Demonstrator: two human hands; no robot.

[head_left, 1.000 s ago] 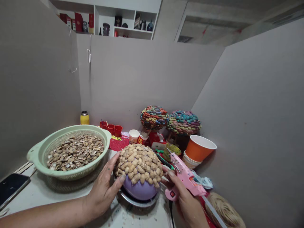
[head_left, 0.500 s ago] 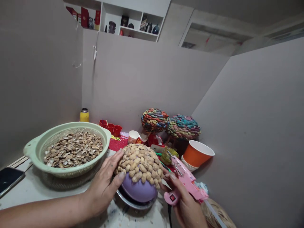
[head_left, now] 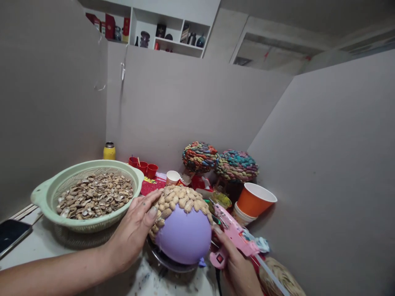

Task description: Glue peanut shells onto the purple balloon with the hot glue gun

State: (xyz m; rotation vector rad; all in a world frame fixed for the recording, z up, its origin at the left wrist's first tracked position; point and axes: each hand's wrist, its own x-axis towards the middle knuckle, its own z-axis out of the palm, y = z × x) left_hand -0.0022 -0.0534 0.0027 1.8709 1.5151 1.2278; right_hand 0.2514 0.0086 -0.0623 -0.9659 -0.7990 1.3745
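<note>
A purple balloon [head_left: 185, 236] rests in a shallow metal bowl [head_left: 173, 265], its top and left side covered with peanut shells [head_left: 177, 198]. My left hand [head_left: 132, 230] lies against the balloon's left side, thumb and fingers spread on the shells. On the right, my right hand [head_left: 237, 263] is wrapped round a pink glue gun [head_left: 236, 234], whose nozzle points up and left; a glue stick sticks out of its rear. Some fingers of that hand are hidden near the balloon's right edge.
A green colander [head_left: 86, 222] of shells stands left, a phone [head_left: 14, 234] beyond it. Behind are a yellow bottle [head_left: 109, 152], red cups [head_left: 142, 167], a paper cup [head_left: 173, 177], two colourful shell-covered domes [head_left: 237, 165] and an orange bucket [head_left: 254, 201].
The balloon has turned and tilted, showing much more bare purple surface at the front. My right hand and the glue gun have shifted slightly left.
</note>
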